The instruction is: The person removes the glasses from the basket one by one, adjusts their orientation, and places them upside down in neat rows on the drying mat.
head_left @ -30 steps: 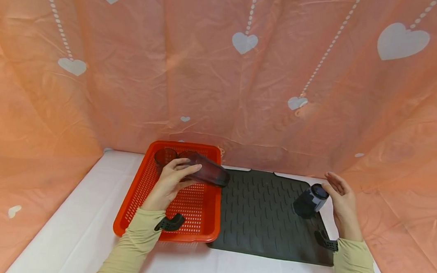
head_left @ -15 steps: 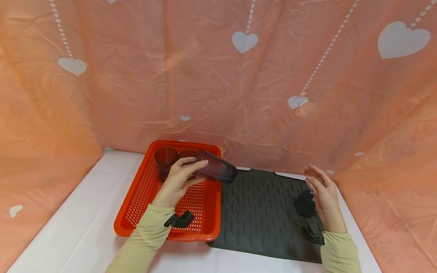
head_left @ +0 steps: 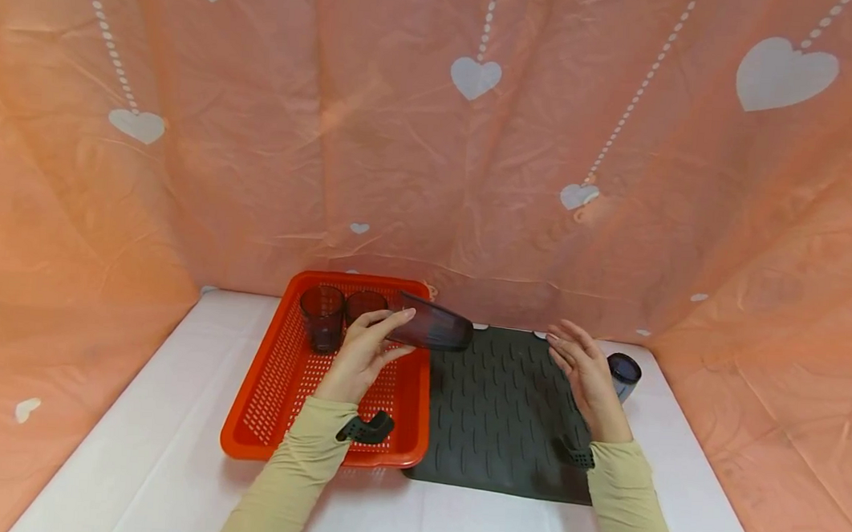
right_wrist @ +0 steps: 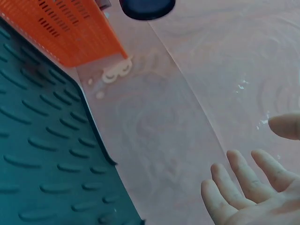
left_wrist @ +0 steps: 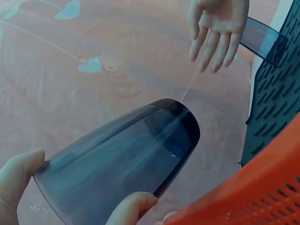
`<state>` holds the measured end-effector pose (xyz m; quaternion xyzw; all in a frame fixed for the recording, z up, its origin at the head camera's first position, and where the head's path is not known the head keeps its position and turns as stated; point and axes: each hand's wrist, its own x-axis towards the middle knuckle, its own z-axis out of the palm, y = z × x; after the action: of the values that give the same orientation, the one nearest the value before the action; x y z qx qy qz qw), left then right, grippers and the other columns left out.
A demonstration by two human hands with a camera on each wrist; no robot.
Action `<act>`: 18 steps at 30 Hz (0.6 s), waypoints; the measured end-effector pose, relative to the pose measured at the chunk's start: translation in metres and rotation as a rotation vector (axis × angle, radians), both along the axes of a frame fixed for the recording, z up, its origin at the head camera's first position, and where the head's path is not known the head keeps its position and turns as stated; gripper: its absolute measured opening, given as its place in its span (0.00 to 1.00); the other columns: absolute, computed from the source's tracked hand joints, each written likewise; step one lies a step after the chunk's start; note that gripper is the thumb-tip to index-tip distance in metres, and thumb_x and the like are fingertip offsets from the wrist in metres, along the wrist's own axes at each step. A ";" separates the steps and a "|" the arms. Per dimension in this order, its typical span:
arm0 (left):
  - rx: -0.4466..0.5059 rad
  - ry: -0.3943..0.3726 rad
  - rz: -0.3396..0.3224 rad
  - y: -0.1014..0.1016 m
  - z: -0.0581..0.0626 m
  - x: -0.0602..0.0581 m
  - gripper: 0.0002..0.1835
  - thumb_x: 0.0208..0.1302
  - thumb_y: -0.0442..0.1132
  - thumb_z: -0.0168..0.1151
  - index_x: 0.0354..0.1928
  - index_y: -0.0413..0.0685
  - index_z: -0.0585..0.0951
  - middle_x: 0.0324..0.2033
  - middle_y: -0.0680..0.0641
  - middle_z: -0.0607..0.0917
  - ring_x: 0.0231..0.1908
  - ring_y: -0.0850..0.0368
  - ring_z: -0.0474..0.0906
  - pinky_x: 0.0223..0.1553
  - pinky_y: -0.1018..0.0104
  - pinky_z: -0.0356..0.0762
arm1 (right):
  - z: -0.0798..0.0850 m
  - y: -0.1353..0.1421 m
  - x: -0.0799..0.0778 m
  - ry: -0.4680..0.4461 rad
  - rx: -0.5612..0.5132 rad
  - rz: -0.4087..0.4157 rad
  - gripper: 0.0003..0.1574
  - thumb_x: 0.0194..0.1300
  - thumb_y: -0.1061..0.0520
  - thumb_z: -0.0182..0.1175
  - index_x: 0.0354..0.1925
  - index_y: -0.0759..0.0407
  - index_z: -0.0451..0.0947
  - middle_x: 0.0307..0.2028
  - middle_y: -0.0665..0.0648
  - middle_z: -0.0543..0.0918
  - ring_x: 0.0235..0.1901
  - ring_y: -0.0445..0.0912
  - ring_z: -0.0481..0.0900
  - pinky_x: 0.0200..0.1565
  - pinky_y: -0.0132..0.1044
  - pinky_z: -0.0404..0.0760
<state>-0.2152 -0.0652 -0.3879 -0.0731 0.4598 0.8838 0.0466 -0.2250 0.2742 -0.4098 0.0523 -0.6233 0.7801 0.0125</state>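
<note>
Tumbler [head_left: 431, 329], dark and see-through, is held on its side in the left hand [head_left: 360, 357], with the thumb and fingers [head_left: 394, 321] curled round its wide end and the base pointing toward the right hand [head_left: 585, 375]. It hangs in the air above the far right corner of the orange basket [head_left: 260, 394], reaching out over the edge of the black ridged mat [head_left: 498, 414]. The right hand holds nothing; its fingers [head_left: 565, 342] are straight and spread apart, palm turned toward the tumbler, hovering over the mat. Just behind that hand a second dark cup [head_left: 623, 374] is at the mat's far right edge. Inside the basket two more dark cups [head_left: 322, 317] stand upright side by side in the far corner. Basket and mat sit touching each other on the white desk [head_left: 155, 461]
</note>
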 end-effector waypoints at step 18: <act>-0.003 -0.033 0.007 0.022 0.002 -0.003 0.28 0.55 0.37 0.72 0.51 0.41 0.65 0.42 0.44 0.74 0.22 0.56 0.64 0.44 0.50 0.80 | -0.011 -0.029 -0.008 -0.025 -0.021 0.081 0.30 0.74 0.59 0.48 0.70 0.63 0.55 0.61 0.55 0.70 0.67 0.56 0.59 0.67 0.48 0.57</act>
<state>-0.2177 -0.0433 -0.3855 -0.0893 0.4601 0.8819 0.0507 -0.2327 0.2457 -0.4208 0.0676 -0.6125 0.7871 -0.0262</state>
